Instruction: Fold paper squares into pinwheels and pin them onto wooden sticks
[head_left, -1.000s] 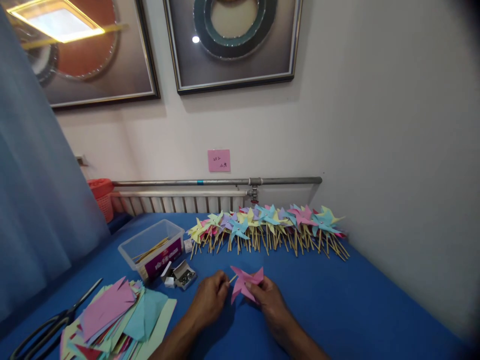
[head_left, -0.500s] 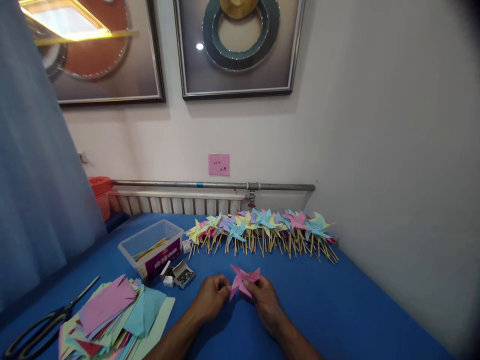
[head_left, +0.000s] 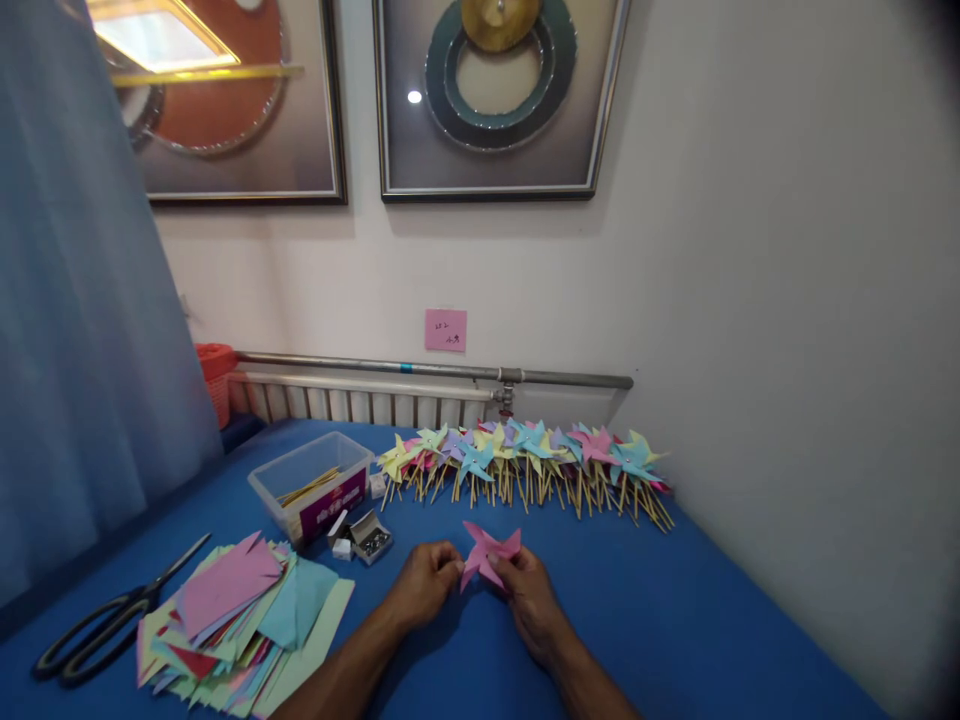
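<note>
Above the blue tabletop I hold a pink paper pinwheel (head_left: 486, 553), its blades folded in toward the middle. My right hand (head_left: 531, 592) grips it from the right, the thumb pressed near its centre. My left hand (head_left: 426, 585) is closed in a pinch against its left edge; whether a small part also sits between those fingertips is hidden. No stick shows on this pinwheel. Left of my left hand stands a small open box of metal pins (head_left: 372, 540), with a little white box (head_left: 343, 549) beside it.
A stack of cut coloured paper (head_left: 232, 590) lies at front left, black-handled scissors (head_left: 112, 625) beside it. Behind is a clear plastic tub (head_left: 274, 490) of wooden sticks. Finished pinwheels (head_left: 525, 450) line the back, below a wall pipe (head_left: 435, 370). A blue curtain (head_left: 90, 330) hangs at left.
The view has shifted slightly, so the things on the left appear farther right. Both hands stay on the pink pinwheel, which has tilted a little.
</note>
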